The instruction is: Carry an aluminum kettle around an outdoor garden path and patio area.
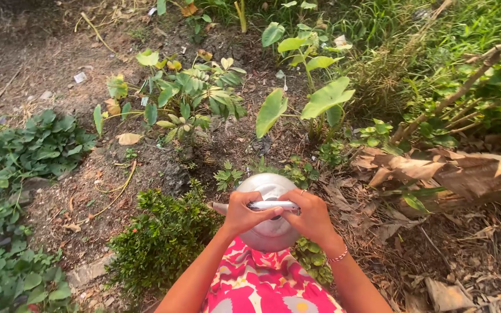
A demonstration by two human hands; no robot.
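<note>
both hands are closed around one object, a silver metal kettle (271, 223) held out in front of the body at the lower centre of the view, above the ground and not resting on it. left hand (243, 213): forearm rises from the bottom edge slanting up and to the right, wrist slightly bent, fingers curled over the left end of the kettle's handle (273, 205), a pale bar lying level across the top of the vessel. right hand (311, 215): forearm comes up from the lower right slanting left, fingers wrapped over the right end of the same handle, knuckles facing the camera; a thin beaded bracelet (337, 255) sits on that wrist. the two hands sit close together on the bar with a short bare stretch of handle between them. a short spout (218, 207) projects to the left past the left hand. beneath the kettle and arms shows a garment (265, 284) in pink with red and white floral print. surroundings: a low dense green shrub (163, 237) just left of the left forearm, bare soil with scattered dry leaves ahead, a broad-leaved plant (314, 104) well beyond the kettle, a leafy clump (181, 95) further left, ground-cover foliage (13, 191) along the left edge, and dry brown husks (453, 174) on the right.
</note>
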